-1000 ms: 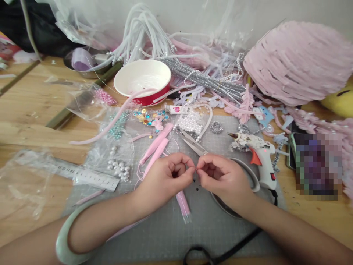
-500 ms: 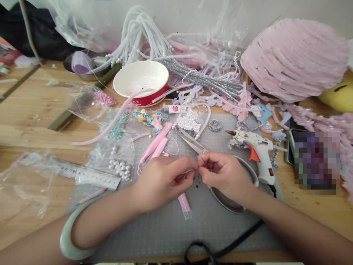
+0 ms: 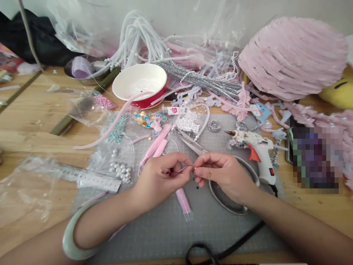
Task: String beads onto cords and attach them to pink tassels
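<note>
Close together over a grey gridded cutting mat (image 3: 165,239), the left hand (image 3: 162,175) and right hand (image 3: 224,175) each pinch a thin pale thread (image 3: 181,170) between thumb and forefinger, fingertips almost meeting. The thread runs across the left hand's curled fingers; whatever sits at the very tips is too small to tell.

Under the mat spreads a pale wooden tabletop (image 3: 27,125), its planks bare in patches left of the left hand, where a steel ruler (image 3: 93,178) overlaps the mat's edge beside a crumpled clear plastic bag (image 3: 26,187). Pink tassels (image 3: 158,141) lie beyond and partly behind the left hand. Just past the right hand's fingertips, open scissors (image 3: 194,145) point away; to that hand's right are a white glue gun (image 3: 266,162) and, farther off, a phone (image 3: 314,158).

Well beyond both hands, a red-and-white bowl (image 3: 160,95) and silver pipe cleaners (image 3: 204,79) crowd toward a plain pale wall (image 3: 182,16). Black cloth (image 3: 41,44) bunches at the far left, while a large pink fuzzy bundle (image 3: 292,59) stands beyond the right hand.
</note>
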Demonstrator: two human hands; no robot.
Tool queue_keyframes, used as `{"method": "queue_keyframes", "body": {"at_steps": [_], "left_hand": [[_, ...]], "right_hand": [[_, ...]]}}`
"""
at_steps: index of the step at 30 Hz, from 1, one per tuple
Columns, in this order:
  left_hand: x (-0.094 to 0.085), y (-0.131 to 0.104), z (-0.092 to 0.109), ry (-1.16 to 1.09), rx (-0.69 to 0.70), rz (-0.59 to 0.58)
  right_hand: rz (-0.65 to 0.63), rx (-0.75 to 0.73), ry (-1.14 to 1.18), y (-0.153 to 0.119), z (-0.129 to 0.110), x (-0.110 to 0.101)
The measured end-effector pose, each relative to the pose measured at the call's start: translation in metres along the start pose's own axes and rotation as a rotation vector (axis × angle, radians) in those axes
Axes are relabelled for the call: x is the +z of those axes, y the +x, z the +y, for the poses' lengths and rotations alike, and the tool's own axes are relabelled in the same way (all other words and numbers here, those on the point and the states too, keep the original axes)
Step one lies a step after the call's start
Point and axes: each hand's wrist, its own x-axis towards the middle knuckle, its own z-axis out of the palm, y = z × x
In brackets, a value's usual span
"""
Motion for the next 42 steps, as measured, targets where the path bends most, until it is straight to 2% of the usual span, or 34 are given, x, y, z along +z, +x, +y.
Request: {"method": "queue_keyframes", "body": {"at_steps": [5,17,25,33,42], "left_hand": [[-0.0003,0.0009,0.0024,-0.033,-0.046,-0.003],[0.0,0.0019,0.0026,-0.057,-0.109,-0.032],[0.001,0.0021,0.0008,-0.091,-0.124,-0.023],[0.0002,0.0026,0.0025,-0.148,-0.099,-0.065],[-0.0004,0.0021,0.0042,-0.101,-0.122,-0.035]], "right_hand": [[0.068,-0.059,0.047,-0.0011,0.0043,0.0005],[0.074,-0.098,0.047,-0.0022,0.0045,0.0029],[0.084,-0.088,0.044,-0.0017,0.0074,0.0034],[0.084,-0.098,-0.024,-0.0016,0.0053,0.0022],[0.12,-0.053,-0.041,-0.0013,0.0008,0.0074]]}}
